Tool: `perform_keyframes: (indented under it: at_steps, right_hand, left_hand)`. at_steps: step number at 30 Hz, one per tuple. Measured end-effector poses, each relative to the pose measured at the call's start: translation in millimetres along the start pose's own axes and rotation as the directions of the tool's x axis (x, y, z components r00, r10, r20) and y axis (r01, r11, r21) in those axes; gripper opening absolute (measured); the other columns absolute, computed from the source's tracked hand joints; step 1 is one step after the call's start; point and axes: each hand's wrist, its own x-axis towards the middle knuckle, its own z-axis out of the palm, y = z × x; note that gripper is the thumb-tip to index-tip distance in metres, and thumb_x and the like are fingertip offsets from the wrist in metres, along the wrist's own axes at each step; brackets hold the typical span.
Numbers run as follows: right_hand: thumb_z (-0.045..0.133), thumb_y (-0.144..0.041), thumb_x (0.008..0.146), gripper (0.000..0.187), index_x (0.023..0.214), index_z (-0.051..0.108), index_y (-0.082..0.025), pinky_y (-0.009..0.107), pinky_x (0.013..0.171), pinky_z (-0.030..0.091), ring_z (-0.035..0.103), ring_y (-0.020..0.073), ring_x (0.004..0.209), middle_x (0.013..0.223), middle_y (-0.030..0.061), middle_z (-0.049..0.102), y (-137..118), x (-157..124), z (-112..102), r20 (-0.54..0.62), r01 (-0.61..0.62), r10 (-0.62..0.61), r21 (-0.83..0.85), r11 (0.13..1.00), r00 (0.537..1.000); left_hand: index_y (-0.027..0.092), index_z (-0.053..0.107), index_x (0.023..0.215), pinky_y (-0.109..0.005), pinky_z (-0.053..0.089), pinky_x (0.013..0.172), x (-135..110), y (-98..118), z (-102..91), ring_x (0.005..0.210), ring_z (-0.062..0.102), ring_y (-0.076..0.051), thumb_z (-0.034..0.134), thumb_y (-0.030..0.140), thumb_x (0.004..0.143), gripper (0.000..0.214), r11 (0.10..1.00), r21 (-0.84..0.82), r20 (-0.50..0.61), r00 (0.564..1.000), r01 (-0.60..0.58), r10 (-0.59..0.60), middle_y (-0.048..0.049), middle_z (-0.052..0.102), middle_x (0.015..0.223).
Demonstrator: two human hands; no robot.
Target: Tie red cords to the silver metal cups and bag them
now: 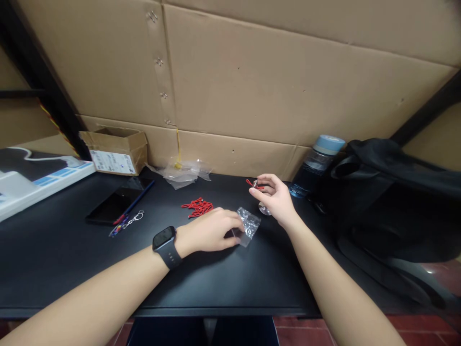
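My left hand (218, 230), with a watch on its wrist, has its fingers curled at the near left edge of a small clear plastic bag (251, 223), gripping it low over the table. Just left of that hand lies a small pile of red cords (200, 207). Slightly farther away, my right hand (276, 196) pinches a short red cord (260, 187) with a small metal piece between thumb and fingertips. Partly hidden beneath the right hand is a shiny silvery round thing (264, 209), whose kind I cannot make out.
On the left are a white power strip (46, 185), an open cardboard box (118, 150), a dark tablet (117, 204) and a keyring (134, 219). Loose plastic bags (183, 173) lie by the cardboard wall. A water bottle (313, 168) and black bag (399, 202) stand at right.
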Motion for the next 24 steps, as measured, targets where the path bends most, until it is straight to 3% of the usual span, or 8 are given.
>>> perform_keyframes:
  at_steps: [3,5,8,10,13,17,21,24]
  right_hand:
    - [0.089,-0.043,0.07,0.051,0.108,0.063,-0.022,0.036,0.079,0.061,0.071,0.0213,0.089,0.104,0.0065,0.07,-0.5,-0.1,-0.4,0.003,0.002,-0.002,-0.001,1.0,1.0]
    - [0.089,-0.043,0.07,0.05,0.108,0.063,-0.022,0.035,0.079,0.061,0.071,0.0213,0.09,0.103,0.0064,0.07,-1.3,-0.6,-0.6,0.009,0.006,-0.006,0.0,1.0,1.0]
    - [0.089,-0.043,0.071,0.05,0.108,0.063,-0.022,0.035,0.079,0.06,0.071,0.0212,0.09,0.103,0.0064,0.07,-2.8,-1.6,-0.3,0.026,0.004,-0.004,0.006,1.0,1.0]
    - [0.088,-0.044,0.071,0.05,0.108,0.063,-0.022,0.035,0.079,0.061,0.071,0.0214,0.09,0.104,0.0066,0.07,-3.3,-2.3,0.2,0.04,-0.001,0.001,0.0,1.0,0.999]
    - [0.088,-0.047,0.071,0.051,0.108,0.062,-0.023,0.035,0.077,0.062,0.072,0.0216,0.089,0.106,0.0069,0.07,-2.6,-2.7,1.3,0.056,-0.002,0.002,-0.017,1.0,0.998]
    - [0.088,-0.045,0.071,0.051,0.108,0.062,-0.023,0.034,0.075,0.061,0.071,0.0207,0.087,0.107,0.0069,0.07,-1.3,-2.8,2.7,0.056,0.006,-0.005,-0.023,1.0,0.998]
    - [0.088,-0.043,0.072,0.05,0.109,0.062,-0.023,0.034,0.075,0.061,0.07,0.0211,0.087,0.1,0.0061,0.07,-5.4,-5.4,2.4,0.098,0.031,-0.027,-0.033,0.999,0.995]
    - [0.086,-0.038,0.073,0.051,0.116,0.061,-0.024,0.036,0.081,0.06,0.071,0.0223,0.091,0.101,0.0061,0.071,-13.6,-8.8,-0.8,0.172,0.121,-0.1,-0.117,0.986,0.98]
  left_hand:
    - [0.03,0.072,0.121,-0.038,0.045,0.103,-1.5,3.6,-1.8,0.119,0.064,-0.027,0.066,0.051,0.093,0.035,0.999,0.034,0.022,0.999,-0.024,0.023,-0.0047,0.069,0.131]
    - [0.031,0.074,0.117,-0.039,0.044,0.103,-1.9,7.3,-2.8,0.122,0.063,-0.027,0.06,0.056,0.096,0.036,0.999,0.042,0.008,1.0,-0.02,0.02,-0.0045,0.068,0.134]
    - [0.025,0.076,0.1,-0.036,0.045,0.098,-2.0,13.8,-4.4,0.11,0.067,-0.023,0.053,0.048,0.102,0.032,0.999,0.044,-0.004,1.0,-0.004,0.004,-0.0051,0.074,0.118]
    - [0.022,0.073,0.09,-0.036,0.046,0.095,-2.3,17.5,-5.3,0.099,0.069,-0.022,0.062,0.042,0.098,0.024,0.998,0.068,0.013,1.0,0.006,-0.007,-0.0044,0.076,0.102]
    - [0.024,0.072,0.1,-0.036,0.045,0.097,-3.5,20.1,-4.8,0.102,0.067,-0.022,0.07,0.023,0.09,0.01,0.996,0.086,0.026,1.0,-0.015,0.012,-0.0019,0.076,0.102]
    - [0.033,0.07,0.118,-0.035,0.042,0.1,-4.7,17.3,-0.1,0.117,0.063,-0.02,0.056,0.002,0.089,0.044,0.995,0.063,0.027,0.997,-0.079,0.078,0.0022,0.074,0.12]
    - [0.032,0.069,0.122,-0.035,0.044,0.097,-5.5,14.1,2.6,0.116,0.065,-0.02,0.052,0.003,0.093,0.044,0.991,0.126,0.027,0.999,-0.045,0.041,-0.0004,0.071,0.127]
    - [0.026,0.068,0.122,-0.037,0.047,0.098,-6.8,14.5,1.9,0.113,0.066,-0.023,0.059,0.02,0.096,0.028,0.983,0.18,0.028,0.999,0.022,-0.028,-0.0047,0.068,0.13]
